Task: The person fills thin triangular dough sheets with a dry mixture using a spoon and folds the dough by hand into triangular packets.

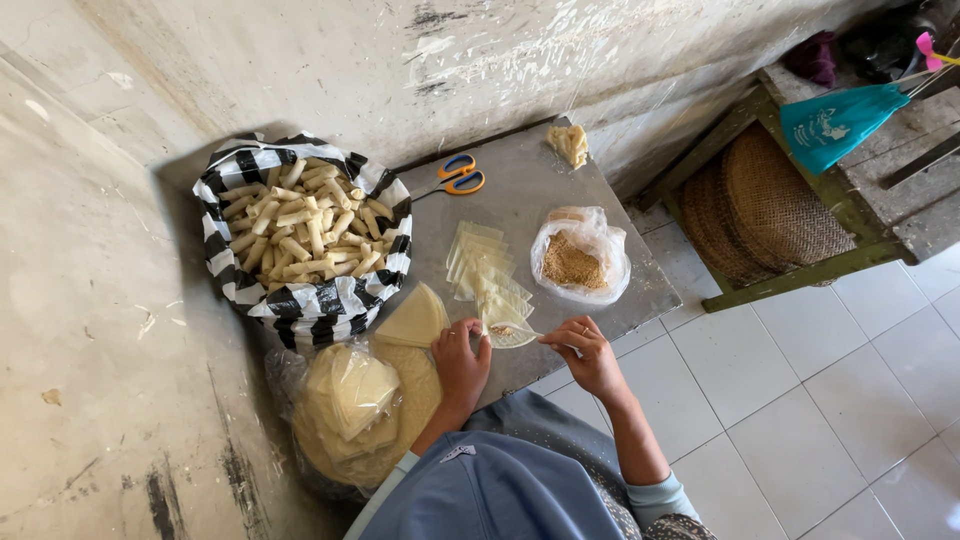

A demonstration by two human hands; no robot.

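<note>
- Two hands work on one thin pastry sheet (512,335): the left hand (462,362) pinches its near edge, the right hand (590,352) holds a small spoon (528,331) over it.
- Possible risk: the sheet may tear if the left fingers pull hard, because it looks very thin.
- Beyond the right hand lies a clear plastic bag (580,258) with brown filling.
- Beyond the left hand stands a black-and-white striped bag (300,300) full of finished rolls (300,225).

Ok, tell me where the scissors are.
In the head view, the orange-handled scissors lie at the far left edge of the grey board, beside the striped bag of rolls, near the wall.
</note>
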